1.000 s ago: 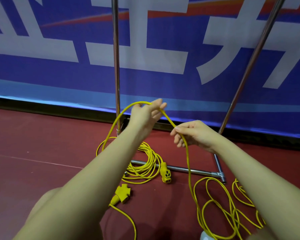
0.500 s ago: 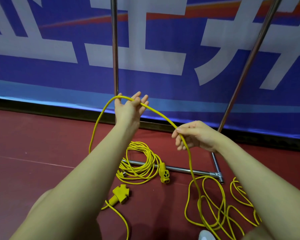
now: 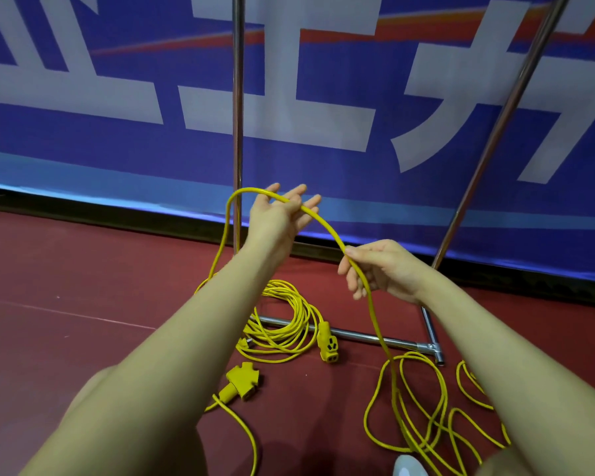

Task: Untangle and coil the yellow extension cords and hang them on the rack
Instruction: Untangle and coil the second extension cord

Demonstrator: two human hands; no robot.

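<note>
We face a blue banner [image 3: 323,166] bearing large white characters and a red streak; under it a black baseboard [image 3: 117,214] meets the dark red floor [image 3: 66,338], crossed by a faint pale line

Left hand [image 3: 279,214] raised, fingers straight, yellow extension cord [image 3: 327,225] draped over it. Right hand [image 3: 378,266] pinches same cord lower down; it drops to loose loops [image 3: 416,417] on red floor [image 3: 83,276]. Coiled cord [image 3: 282,324] lies on rack [image 3: 237,97] base bar, three-way socket [image 3: 243,379] nearby.
</note>
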